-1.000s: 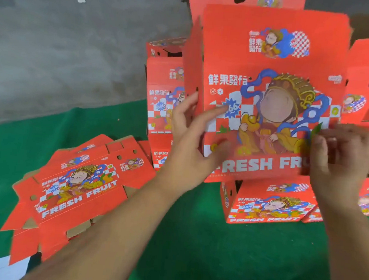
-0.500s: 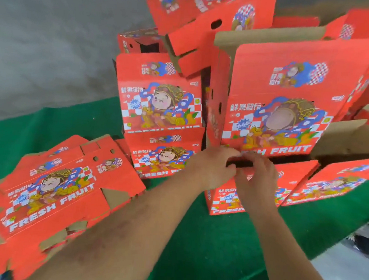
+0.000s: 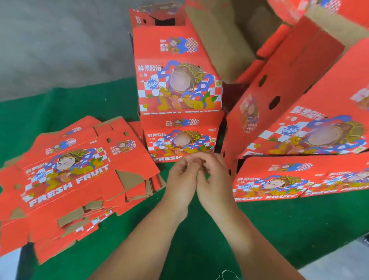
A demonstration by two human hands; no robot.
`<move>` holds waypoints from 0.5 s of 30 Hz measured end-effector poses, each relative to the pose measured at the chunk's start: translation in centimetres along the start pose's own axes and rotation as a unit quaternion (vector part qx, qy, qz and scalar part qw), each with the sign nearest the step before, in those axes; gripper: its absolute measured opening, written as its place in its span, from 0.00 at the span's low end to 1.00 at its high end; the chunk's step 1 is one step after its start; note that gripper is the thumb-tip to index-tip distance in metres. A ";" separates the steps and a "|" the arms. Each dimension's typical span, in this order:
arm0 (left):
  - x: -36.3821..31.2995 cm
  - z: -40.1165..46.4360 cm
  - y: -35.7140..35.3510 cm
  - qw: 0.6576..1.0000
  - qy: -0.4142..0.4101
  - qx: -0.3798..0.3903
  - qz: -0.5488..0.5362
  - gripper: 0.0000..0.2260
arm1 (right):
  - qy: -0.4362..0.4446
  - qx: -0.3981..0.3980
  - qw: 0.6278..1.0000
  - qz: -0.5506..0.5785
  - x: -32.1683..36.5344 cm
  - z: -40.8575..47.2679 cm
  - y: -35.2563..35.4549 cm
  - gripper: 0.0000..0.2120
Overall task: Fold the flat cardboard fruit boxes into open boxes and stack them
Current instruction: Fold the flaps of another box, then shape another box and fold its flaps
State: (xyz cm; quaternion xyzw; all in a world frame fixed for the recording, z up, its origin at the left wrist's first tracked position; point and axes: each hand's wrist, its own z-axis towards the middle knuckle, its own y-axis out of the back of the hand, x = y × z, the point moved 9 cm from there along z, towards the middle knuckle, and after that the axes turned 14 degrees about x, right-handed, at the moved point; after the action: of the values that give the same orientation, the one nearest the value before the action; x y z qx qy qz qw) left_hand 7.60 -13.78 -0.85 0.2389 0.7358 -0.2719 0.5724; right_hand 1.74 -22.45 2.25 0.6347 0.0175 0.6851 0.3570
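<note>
A pile of flat red "FRESH FRUIT" cardboard boxes (image 3: 72, 175) lies on the green cloth at the left. A folded open box (image 3: 313, 119) sits tilted on top of a lower folded box (image 3: 270, 182) at the right, its brown inside showing at the top. Two more folded boxes (image 3: 179, 82) stand stacked in the middle. My left hand (image 3: 181, 181) and my right hand (image 3: 216, 184) are pressed together over the cloth in front of the stacks. Their fingers are loosely curled, touch each other and hold nothing. Neither hand touches a box.
The green cloth (image 3: 193, 240) covers the work surface; its near edge runs at the lower right, with grey floor beyond. A grey concrete surface (image 3: 55, 30) lies behind. More folded red boxes crowd the top right. A white thread (image 3: 223, 275) lies near my right forearm.
Both hands let go of the folded box, which now rests tilted on the right stack, and drew back toward me, meeting over the cloth. The view has tipped downward.
</note>
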 end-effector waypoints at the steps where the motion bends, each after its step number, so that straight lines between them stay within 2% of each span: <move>1: 0.3 -0.3 1.2 1.000 -0.001 -0.009 -0.014 0.12 | -0.002 0.018 1.000 0.021 0.1 0.1 -1.5 0.22; 4: 2.2 -1.5 5.4 0.997 0.025 -0.056 -0.039 0.14 | -0.030 0.104 0.992 0.068 -0.3 0.4 -7.1 0.23; 10: 7.1 -5.2 15.5 0.959 0.090 -0.230 -0.141 0.05 | -0.083 0.296 0.949 0.063 -0.9 1.9 -19.9 0.20; 12: 7.7 -6.0 17.9 0.951 0.104 -0.252 -0.150 0.07 | -0.104 0.314 0.942 0.058 -0.7 3.0 -22.9 0.23; 15: 8.3 -6.9 20.5 0.954 0.092 -0.257 -0.121 0.04 | -0.169 0.284 0.941 0.074 -1.9 4.2 -25.2 0.22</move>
State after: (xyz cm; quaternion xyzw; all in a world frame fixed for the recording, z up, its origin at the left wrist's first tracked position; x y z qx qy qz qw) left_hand 14.39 6.34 -10.19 0.0164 0.8536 -0.1174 0.5072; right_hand 17.07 -6.49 -10.62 0.8155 0.1038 0.5590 0.1080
